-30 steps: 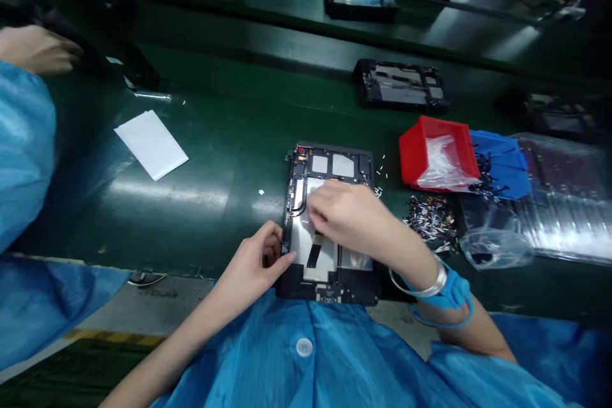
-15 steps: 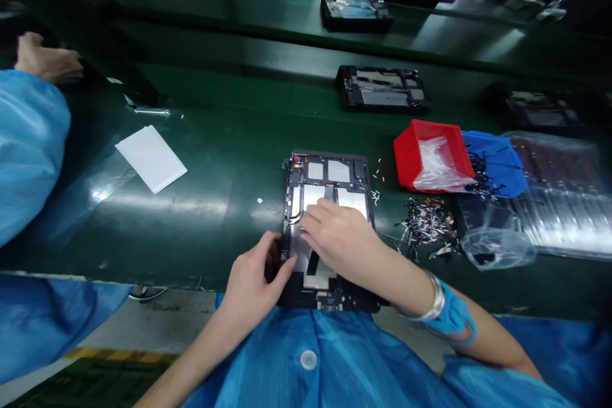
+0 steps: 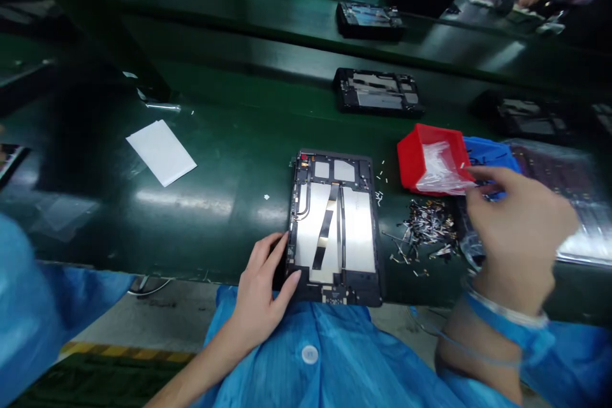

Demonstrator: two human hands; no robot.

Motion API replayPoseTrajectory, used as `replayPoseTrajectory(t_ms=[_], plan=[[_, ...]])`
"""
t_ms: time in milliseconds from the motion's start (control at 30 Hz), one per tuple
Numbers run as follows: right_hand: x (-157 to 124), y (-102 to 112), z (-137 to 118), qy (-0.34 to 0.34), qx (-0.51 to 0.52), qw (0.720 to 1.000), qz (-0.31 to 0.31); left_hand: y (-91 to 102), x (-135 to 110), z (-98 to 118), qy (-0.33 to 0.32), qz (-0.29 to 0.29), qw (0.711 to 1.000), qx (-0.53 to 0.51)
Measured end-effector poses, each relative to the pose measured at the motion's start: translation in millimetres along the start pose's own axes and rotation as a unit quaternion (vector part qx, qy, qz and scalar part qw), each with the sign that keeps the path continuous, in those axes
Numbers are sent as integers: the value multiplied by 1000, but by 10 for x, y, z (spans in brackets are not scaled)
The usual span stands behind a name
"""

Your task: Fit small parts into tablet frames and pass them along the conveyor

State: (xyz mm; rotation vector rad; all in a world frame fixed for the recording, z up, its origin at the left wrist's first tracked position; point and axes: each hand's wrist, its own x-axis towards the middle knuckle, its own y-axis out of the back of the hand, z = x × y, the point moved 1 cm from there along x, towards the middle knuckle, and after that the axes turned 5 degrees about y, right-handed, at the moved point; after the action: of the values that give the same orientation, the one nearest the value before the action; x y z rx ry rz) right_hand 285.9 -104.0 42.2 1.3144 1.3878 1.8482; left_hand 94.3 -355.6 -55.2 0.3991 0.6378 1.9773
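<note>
An opened tablet (image 3: 358, 223) lies near the table's front edge, its inner metal plates, black strip and circuit boards showing. My left hand (image 3: 261, 287) holds its lower left edge, thumb on top and fingers against the side. My right hand (image 3: 519, 229), blurred by motion, hovers at the right side of a red bin (image 3: 410, 162). Its curled index finger and thumb are close to a clear plastic bag (image 3: 442, 169) of small white pieces in that bin. Whether anything is between those fingertips cannot be made out.
Behind the red bin is a blue bin (image 3: 492, 152). A pile of small parts (image 3: 433, 226) lies in front. Clear plastic trays (image 3: 586, 223) stand at right, white paper (image 3: 162, 153) at left. Another opened tablet (image 3: 382, 92) sits farther back. Co-workers' sleeves (image 3: 19, 306) show at the edges.
My right hand has left the tablet's middle and moved right to the red bin. The black strip on the tablet is now uncovered. My left hand keeps its hold.
</note>
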Motion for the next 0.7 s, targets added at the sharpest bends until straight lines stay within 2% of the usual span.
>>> replayPoseTrajectory(t_ms=[33, 67, 100, 167, 267, 367, 433, 500, 567, 700], plan=[[-125, -6, 45, -4, -17, 1000, -2, -8, -8, -6, -3, 0, 1000, 2], [-280, -16, 35, -22, -10, 999, 30, -16, -10, -6, -7, 0, 1000, 1], [-449, -47, -28, -10, 24, 1000, 12, -23, -7, 1, -12, -1, 1000, -3], [-764, -139, -243, 42, 125, 986, -104, -35, 9, 34, -20, 0, 1000, -17], [-1001, -215, -536, 28, 207, 966, -155, -4, 28, 108, -7, 17, 998, -62], [-945, -194, -690, -19, 321, 932, -168, 141, 59, 165, 93, 48, 978, -178], [-829, -169, -763, -32, 424, 887, -180, 297, 146, 185, 188, 79, 941, -272], [-699, -173, -819, -29, 519, 836, -175, 466, 336, 209, 248, 109, 904, -332], [-585, -219, -824, -40, 575, 807, -132, 611, 655, 245, 238, 127, 890, -366], [-477, -415, -647, -174, 555, 813, 30, 783, 1590, 277, 150, 156, 882, -419]])
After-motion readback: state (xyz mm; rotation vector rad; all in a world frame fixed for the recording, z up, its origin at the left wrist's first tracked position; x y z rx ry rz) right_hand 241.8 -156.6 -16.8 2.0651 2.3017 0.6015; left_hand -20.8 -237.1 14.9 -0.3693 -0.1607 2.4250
